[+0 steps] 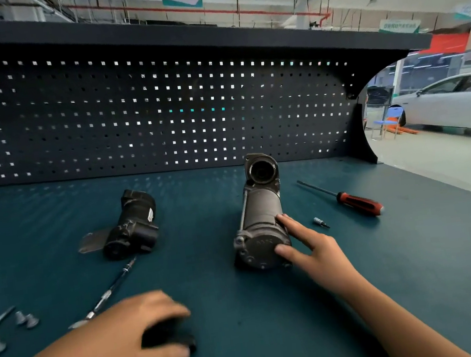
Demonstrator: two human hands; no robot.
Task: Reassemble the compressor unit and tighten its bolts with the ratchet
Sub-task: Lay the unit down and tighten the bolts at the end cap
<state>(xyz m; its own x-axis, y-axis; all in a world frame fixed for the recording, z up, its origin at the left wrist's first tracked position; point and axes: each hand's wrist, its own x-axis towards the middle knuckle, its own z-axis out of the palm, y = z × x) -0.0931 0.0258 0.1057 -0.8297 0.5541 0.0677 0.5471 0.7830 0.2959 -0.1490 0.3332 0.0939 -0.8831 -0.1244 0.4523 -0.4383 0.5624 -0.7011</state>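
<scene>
A grey cylindrical compressor body [259, 214] lies on the teal bench with its end cap facing me. My right hand [307, 244] grips its near end, fingers on the side and thumb on the cap. My left hand [123, 339] is blurred and curls round a small black part [172, 338] low on the bench. A black compressor section [131, 223] with a metal bracket lies to the left. The ratchet [105, 296], long and thin, lies just beyond my left hand. Several bolts [21, 322] and a long rod lie at the far left.
A red-handled screwdriver [355, 202] lies right of the cylinder, with a small socket bit [320, 222] between them. A dark pegboard [129, 117] walls the back of the bench. The bench's right edge [456, 186] drops to a workshop floor with a white car.
</scene>
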